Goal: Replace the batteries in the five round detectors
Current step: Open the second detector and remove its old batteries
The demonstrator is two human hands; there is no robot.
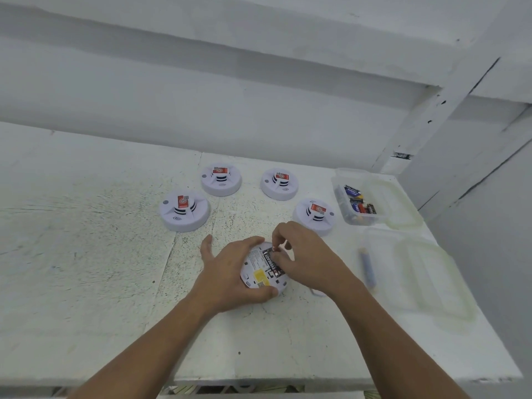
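A white round detector [259, 272] lies face down near the table's front, its open back showing a black battery [273, 262] in the compartment and a yellow label. My left hand [227, 272] grips the detector's rim from the left. My right hand [305, 254] reaches over from the right, fingertips pinched on the battery's far end. Other detectors stand face up with red stickers: one [184, 210] at left, two [221, 179] [279, 184] at the back, and one [315, 216] at right.
A clear plastic box [339, 187] holding several batteries sits at the right, its lid [403, 203] beside it. A loose blue battery [368, 267] lies in a second clear box [385, 234], with another lid [434, 283] nearby. The white table [86, 254] ends at the front edge and right edge; a wall rises behind.
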